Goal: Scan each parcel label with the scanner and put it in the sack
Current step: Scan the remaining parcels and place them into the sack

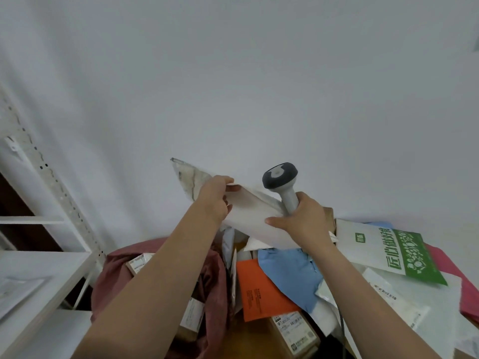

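Note:
A flat white parcel (250, 212) is held up in the air in front of the wall. My left hand (215, 196) pinches its upper left edge. My right hand (302, 222) grips the grey handle of the scanner (281, 181), whose dark head points up and away, and its thumb presses on the parcel's lower right part. The parcel's label does not show from here. Below my left forearm lies the dark red sack (212, 275), open, with brown boxes bearing labels inside it.
A pile of parcels covers the table at right: an orange envelope (259, 291), a blue bag (290, 273), a white and green bag (394, 251), a labelled brown box (293, 332). White metal shelving (46, 257) stands at left. A plain white wall is behind.

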Demonstrator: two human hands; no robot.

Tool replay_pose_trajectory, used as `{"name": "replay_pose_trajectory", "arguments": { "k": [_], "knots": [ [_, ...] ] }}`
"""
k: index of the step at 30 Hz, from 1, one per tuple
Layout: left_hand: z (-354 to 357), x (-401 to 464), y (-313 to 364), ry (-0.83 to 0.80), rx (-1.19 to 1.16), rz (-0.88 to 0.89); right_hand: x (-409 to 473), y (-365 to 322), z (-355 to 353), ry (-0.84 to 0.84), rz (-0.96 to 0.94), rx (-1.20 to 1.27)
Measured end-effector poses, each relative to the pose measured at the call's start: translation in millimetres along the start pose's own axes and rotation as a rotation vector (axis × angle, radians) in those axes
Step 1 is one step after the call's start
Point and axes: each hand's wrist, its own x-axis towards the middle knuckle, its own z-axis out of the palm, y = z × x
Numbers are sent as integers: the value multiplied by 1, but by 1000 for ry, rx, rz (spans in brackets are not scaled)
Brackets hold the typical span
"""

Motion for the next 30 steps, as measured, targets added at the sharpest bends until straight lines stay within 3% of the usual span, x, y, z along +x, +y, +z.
{"name": "replay_pose_trajectory", "arguments": {
  "k": [4,8,11,13,16,19,30],
  "knots": [
    [10,-7,0,-84,77,60,8,12,7,146,53,-59],
    [5,-1,1,-186,-7,210,15,25,3,198,120,180],
    [-22,28,-7,211,79,369,19,37,-8,192,280,349],
    [-41,41,-19,316,146,239,21,42,-14,168,371,560],
    [-53,49,-43,15,42,14,21,40,-18,119,455,806],
    [-64,53,-58,-208,-17,-25,19,37,-20,77,454,876],
    [-87,68,-65,-451,-139,-34,25,48,-18,143,458,809]
  ]
}}
